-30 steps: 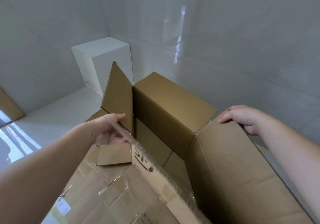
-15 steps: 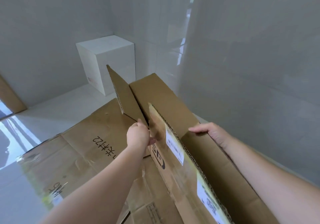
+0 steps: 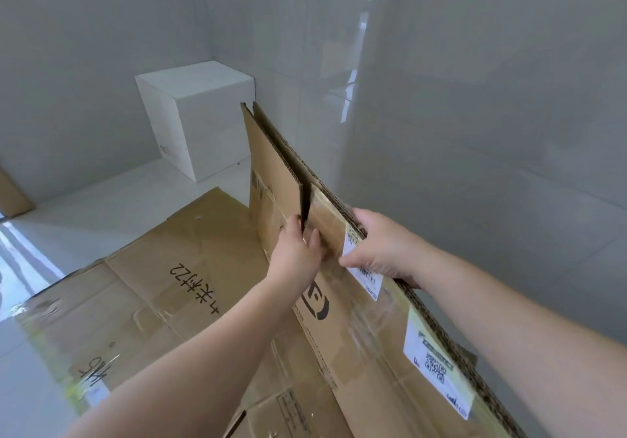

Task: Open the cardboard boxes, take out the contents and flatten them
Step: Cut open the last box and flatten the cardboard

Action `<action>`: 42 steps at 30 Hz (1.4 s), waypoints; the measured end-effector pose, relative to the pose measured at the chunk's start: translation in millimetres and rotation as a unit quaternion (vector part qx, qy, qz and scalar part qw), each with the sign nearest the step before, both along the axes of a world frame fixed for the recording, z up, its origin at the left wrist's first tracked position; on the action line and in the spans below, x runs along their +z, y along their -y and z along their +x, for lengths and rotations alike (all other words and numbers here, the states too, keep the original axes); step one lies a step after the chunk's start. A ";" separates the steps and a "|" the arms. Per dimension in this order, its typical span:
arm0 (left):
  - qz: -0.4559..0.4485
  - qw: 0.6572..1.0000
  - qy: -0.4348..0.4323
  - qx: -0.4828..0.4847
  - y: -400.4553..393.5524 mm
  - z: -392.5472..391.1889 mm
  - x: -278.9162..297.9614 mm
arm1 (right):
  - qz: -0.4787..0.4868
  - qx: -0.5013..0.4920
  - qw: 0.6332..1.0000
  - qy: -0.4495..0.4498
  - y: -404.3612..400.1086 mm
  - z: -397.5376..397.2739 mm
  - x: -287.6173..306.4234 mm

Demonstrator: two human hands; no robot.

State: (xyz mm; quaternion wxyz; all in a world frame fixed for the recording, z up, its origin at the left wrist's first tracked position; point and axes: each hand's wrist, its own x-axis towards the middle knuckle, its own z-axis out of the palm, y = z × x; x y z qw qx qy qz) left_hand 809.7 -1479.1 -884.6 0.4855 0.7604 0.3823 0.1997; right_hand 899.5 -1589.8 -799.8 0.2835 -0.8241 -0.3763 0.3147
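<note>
Collapsed box [image 3: 356, 302] held on edge, left hand [image 3: 298, 251] and right hand [image 3: 383, 251] gripping its rim; flattened cardboard [image 3: 152, 302] below; white box [image 3: 196, 115] unopened.

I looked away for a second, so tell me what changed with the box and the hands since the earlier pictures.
The brown cardboard box, open with its panels spread a second ago, is now folded nearly flat and stands on edge. The left hand moved right and holds its near side; the right hand moved in and grips the top edge by the label. The flattened cardboard on the floor and the white box stayed put.
</note>
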 end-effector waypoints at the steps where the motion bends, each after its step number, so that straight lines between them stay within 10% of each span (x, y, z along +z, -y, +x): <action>1: 0.034 0.999 0.000 -0.012 -7.6 -3.5 4.9 | -0.012 0.001 0.999 0.030 0.0 -1.1 1.5; 8: 0.361 0.882 -0.173 -0.249 -84.4 -1.9 82.6 | -0.021 0.074 0.992 0.101 -2.0 -13.1 6.1; 12: 0.392 0.819 -0.238 -0.344 -96.9 13.1 101.5 | -0.022 0.093 0.991 0.097 -1.0 -18.9 10.2; 29: 0.443 0.888 0.026 -0.124 -87.6 8.6 259.5 | -0.036 0.104 0.924 0.367 -3.4 -24.4 202.0; 42: 0.230 0.973 -0.013 0.019 -64.1 -152.4 15.6 | -0.121 0.272 0.902 0.311 -11.7 -163.8 -13.3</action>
